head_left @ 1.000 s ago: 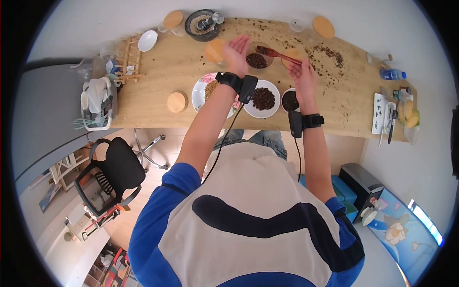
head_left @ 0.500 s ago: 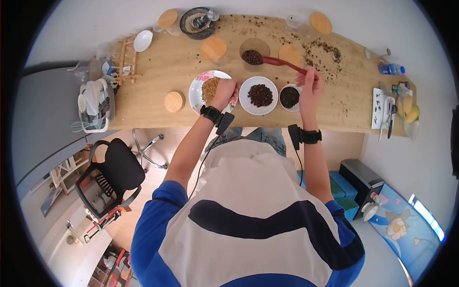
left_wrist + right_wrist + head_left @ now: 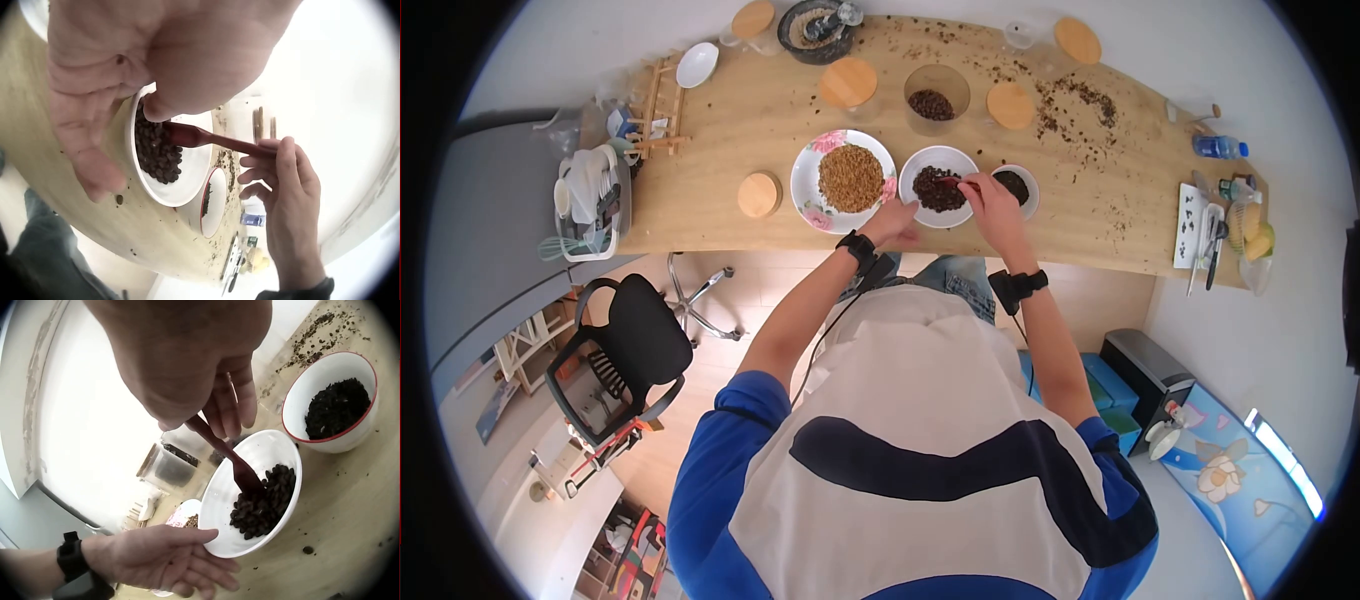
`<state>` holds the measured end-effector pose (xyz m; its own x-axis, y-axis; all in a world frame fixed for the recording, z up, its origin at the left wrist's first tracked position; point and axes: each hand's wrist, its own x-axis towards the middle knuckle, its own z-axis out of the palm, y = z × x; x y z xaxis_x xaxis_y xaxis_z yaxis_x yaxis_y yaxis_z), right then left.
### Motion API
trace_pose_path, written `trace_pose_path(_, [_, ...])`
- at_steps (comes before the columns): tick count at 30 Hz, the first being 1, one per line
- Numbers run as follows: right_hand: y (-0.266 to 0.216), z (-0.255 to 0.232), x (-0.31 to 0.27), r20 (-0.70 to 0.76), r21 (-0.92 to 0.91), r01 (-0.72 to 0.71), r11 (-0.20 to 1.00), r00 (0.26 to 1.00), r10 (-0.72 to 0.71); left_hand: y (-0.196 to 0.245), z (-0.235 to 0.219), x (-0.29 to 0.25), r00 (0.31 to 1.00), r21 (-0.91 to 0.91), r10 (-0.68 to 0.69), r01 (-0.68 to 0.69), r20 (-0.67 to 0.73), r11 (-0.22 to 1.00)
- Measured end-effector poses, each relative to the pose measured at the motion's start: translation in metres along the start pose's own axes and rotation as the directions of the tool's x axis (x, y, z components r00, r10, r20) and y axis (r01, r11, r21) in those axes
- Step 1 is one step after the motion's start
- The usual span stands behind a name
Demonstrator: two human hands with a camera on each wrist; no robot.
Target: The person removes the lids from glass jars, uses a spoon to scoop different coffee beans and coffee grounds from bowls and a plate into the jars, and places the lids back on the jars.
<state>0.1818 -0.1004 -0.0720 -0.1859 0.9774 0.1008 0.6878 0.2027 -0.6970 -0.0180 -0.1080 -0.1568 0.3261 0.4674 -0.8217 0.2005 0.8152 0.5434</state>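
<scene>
My right hand (image 3: pixel 997 212) holds a reddish-brown wooden spoon (image 3: pixel 234 144) by its handle. The spoon's head is down among dark brown beans (image 3: pixel 269 503) in a white bowl (image 3: pixel 219 512). At that bowl's near left side is my left hand (image 3: pixel 892 222), fingers loosely extended, thumb tip right at the rim in the right wrist view. Left of the bowl, a floral plate (image 3: pixel 812 205) carries golden-brown grains (image 3: pixel 850 180). On the right stands a small red-rimmed bowl (image 3: pixel 331 447) of dark, leaf-like bits (image 3: pixel 337 409).
Behind the bowls stand a clear jar (image 3: pixel 940 76) with dark beans and wooden lids (image 3: pixel 848 82). A stone mortar (image 3: pixel 795 45) is at the back. Crumbs (image 3: pixel 1080 110) lie scattered at back right. A utensil basket (image 3: pixel 592 248) stands far left, a blue-labelled bottle (image 3: pixel 1218 147) far right.
The spoon has moved from the clear jar toward me into the white bowl. My left hand went from beside the jar to over the grain plate, then right to the white bowl.
</scene>
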Motion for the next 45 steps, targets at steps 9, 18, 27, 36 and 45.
trace_pose_path(9, [0.028,0.001,-0.009,-0.26,0.122,-0.244,0.962,0.928,0.269,0.006,0.01,0.005,0.96,-0.25,0.255,-0.277,-0.118,0.928])
trace_pose_path(18, [0.025,0.002,-0.014,-0.107,0.398,-0.497,0.771,0.809,0.578,0.025,0.003,-0.043,0.889,0.313,0.381,-0.296,-0.256,0.902])
trace_pose_path(27, [0.029,0.025,-0.013,0.259,0.763,-0.592,0.259,0.647,0.717,0.046,0.009,-0.076,0.841,0.47,0.457,-0.291,-0.29,0.833])
trace_pose_path(36, [0.036,0.027,-0.006,0.328,0.849,-0.514,0.12,0.691,0.644,0.048,0.006,-0.079,0.838,0.469,0.473,-0.314,-0.271,0.826])
trace_pose_path(45, [0.051,0.016,-0.017,0.328,0.873,-0.48,0.084,0.707,0.627,0.015,-0.017,-0.019,0.916,0.341,0.361,-0.288,-0.175,0.895])
